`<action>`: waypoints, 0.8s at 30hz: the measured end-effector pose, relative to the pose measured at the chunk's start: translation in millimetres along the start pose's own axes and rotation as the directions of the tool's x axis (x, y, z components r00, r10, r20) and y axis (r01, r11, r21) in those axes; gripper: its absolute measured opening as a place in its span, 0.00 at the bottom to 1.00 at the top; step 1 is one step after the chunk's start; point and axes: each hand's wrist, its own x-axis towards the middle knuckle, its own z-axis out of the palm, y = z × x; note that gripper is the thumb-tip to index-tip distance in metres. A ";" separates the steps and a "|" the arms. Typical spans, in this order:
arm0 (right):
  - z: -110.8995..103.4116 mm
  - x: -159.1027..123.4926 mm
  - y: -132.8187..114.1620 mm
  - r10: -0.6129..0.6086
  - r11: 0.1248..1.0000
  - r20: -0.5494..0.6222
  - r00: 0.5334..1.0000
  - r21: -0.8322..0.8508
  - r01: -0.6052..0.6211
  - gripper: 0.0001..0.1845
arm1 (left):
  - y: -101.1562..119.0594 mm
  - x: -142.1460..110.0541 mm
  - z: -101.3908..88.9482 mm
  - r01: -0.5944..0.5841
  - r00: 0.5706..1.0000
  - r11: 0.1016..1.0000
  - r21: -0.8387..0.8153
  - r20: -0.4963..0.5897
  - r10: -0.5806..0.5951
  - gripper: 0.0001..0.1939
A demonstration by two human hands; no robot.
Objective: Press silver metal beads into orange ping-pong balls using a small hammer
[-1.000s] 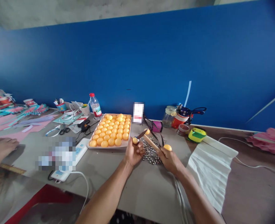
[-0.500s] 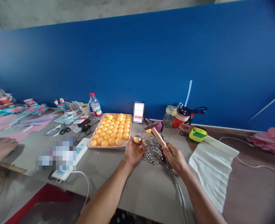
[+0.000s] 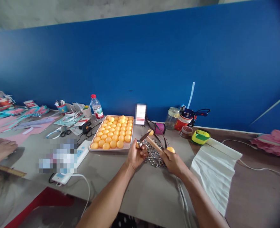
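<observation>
My left hand is closed around an orange ball with a shiny silver metal piece against it, whose kind I cannot make out. My right hand grips a hammer by its wooden handle. The dark hammer head is right by the silver piece; whether it touches cannot be told. Below the hammer lies a heap of small silver metal pieces. One loose orange ball shows beside my right hand, and another lies behind the hammer head.
A tray full of orange balls stands to the left. Behind are a water bottle, a purple spool with dark ribbon, a glass jar and a yellow-green tape measure. White cloth lies right. Another person's hand is far left.
The hammer has swung down and left, its head now at the silver piece in my left hand. My right hand moved left with it, exposing an orange ball beside it.
</observation>
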 end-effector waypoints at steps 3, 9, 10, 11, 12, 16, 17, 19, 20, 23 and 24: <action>1.0 1.3 0.0 0.021 0.998 -0.026 0.999 -0.066 -0.022 0.18 | 0.3 0.4 -0.7 0.003 1.000 1.000 -0.003 0.006 -0.003 0.17; -10.8 5.8 11.9 0.137 0.980 -0.327 0.935 -0.094 -0.177 0.17 | 1.4 1.5 1.2 -0.018 0.999 1.000 0.013 -0.035 0.018 0.11; -13.3 7.5 15.8 0.162 0.971 -0.363 0.918 -0.109 -0.214 0.16 | 1.2 1.9 1.0 -0.030 0.998 0.999 0.023 -0.045 0.031 0.09; -15.6 9.3 20.0 0.185 0.961 -0.392 0.901 -0.122 -0.250 0.15 | 0.9 2.2 0.7 -0.045 0.997 0.998 0.036 -0.053 0.047 0.07; -17.7 11.0 24.2 0.207 0.950 -0.408 0.889 -0.133 -0.282 0.14 | 0.5 2.4 0.3 -0.060 0.996 0.997 0.052 -0.057 0.063 0.07; -23.6 16.1 39.2 0.323 0.890 -0.401 0.857 -0.179 -0.420 0.14 | -1.1 2.3 -1.5 -0.084 0.995 0.990 0.114 -0.049 0.090 0.11; -24.6 16.7 42.0 0.361 0.870 -0.390 0.847 -0.185 -0.457 0.15 | -1.3 2.2 -1.8 -0.087 0.995 0.988 0.124 -0.043 0.093 0.12; -26.4 17.2 46.5 0.429 0.832 -0.379 0.820 -0.187 -0.522 0.16 | -1.7 2.3 -2.3 -0.091 0.995 0.986 0.139 -0.030 0.096 0.12; -27.2 17.3 48.3 0.456 0.815 -0.378 0.806 -0.186 -0.549 0.17 | -1.9 2.4 -2.5 -0.093 0.995 0.985 0.144 -0.026 0.098 0.12; -28.2 17.5 52.9 0.506 0.774 -0.386 0.771 -0.191 -0.604 0.17 | -2.1 2.7 -2.3 -0.093 0.995 0.983 0.159 -0.027 0.099 0.13; -28.0 17.6 54.2 0.515 0.765 -0.389 0.764 -0.194 -0.615 0.18 | -2.1 2.8 -2.1 -0.091 0.995 0.983 0.162 -0.028 0.097 0.13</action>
